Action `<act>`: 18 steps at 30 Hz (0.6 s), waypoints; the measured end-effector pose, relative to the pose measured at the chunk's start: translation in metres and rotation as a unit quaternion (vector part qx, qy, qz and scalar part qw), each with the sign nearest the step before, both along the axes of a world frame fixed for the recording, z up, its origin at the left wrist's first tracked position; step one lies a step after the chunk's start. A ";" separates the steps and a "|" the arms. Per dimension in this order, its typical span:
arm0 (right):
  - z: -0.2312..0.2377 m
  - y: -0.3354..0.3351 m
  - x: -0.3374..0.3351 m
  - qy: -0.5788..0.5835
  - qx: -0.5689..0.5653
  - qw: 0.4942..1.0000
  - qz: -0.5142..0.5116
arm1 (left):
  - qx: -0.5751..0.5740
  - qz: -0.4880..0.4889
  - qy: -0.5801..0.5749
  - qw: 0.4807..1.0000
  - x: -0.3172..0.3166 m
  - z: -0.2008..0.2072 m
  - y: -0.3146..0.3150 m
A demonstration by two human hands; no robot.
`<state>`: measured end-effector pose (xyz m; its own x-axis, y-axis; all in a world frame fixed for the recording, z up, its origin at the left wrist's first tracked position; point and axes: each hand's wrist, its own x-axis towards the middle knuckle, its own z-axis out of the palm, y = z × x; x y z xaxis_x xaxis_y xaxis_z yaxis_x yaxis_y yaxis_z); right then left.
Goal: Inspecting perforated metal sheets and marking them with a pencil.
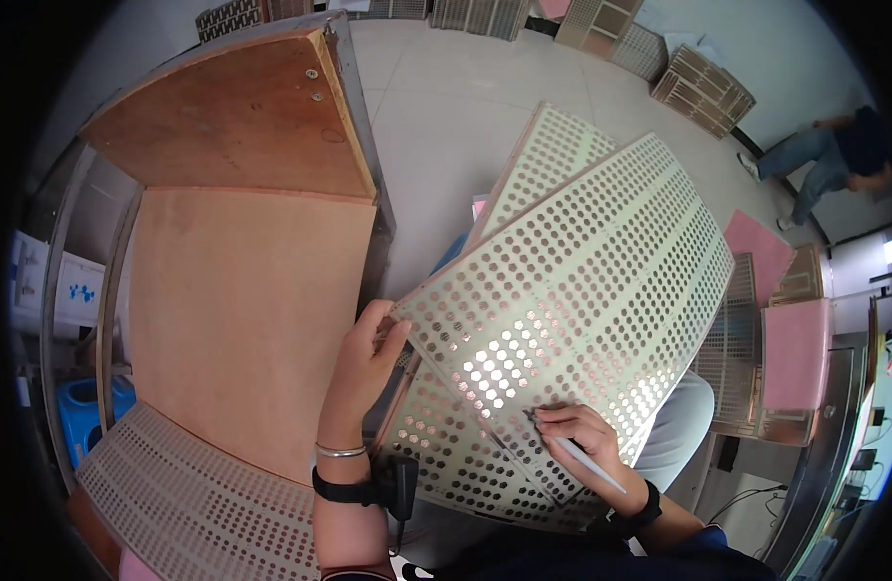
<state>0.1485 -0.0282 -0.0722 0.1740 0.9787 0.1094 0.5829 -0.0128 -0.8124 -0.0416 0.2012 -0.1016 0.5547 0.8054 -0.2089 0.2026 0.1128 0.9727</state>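
A large pale green panel [601, 281] with rows of shiny, metallic, flower-shaped pads lies tilted across my lap. My left hand [373, 339] holds its left corner, thumb and fingers closed on the edge. My right hand [581, 441] rests over the near part of the panel, fingers closed round a slim white pen-like tool [591, 465]. The tool's tail points down toward my wrist; its tip is hidden by the fingers. Beneath lies a second similar panel [436, 426], partly covered. Another such panel [543, 160] sticks out behind at the far side.
On the left stands a wooden surface with a raised back board [242, 261]. More dotted panels [204, 494] lie at the lower left. Stacked panels and pink sheets [796, 353] stand at right. A person [833, 160] is at the far right. A blue container [90, 412] sits far left.
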 end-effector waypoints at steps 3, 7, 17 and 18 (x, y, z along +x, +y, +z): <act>0.000 0.002 0.000 0.002 0.009 1.000 0.002 | 0.011 0.003 0.012 1.000 0.000 0.003 0.000; 0.004 0.007 0.001 0.009 0.001 0.999 0.031 | 0.033 -0.008 0.029 0.999 -0.001 0.001 0.001; -0.006 0.004 -0.002 0.006 0.040 0.999 -0.032 | 0.028 -0.012 0.014 0.999 -0.001 0.004 0.001; -0.007 0.004 -0.003 -0.009 0.050 0.998 -0.034 | 0.024 -0.007 0.011 1.000 0.000 0.005 0.000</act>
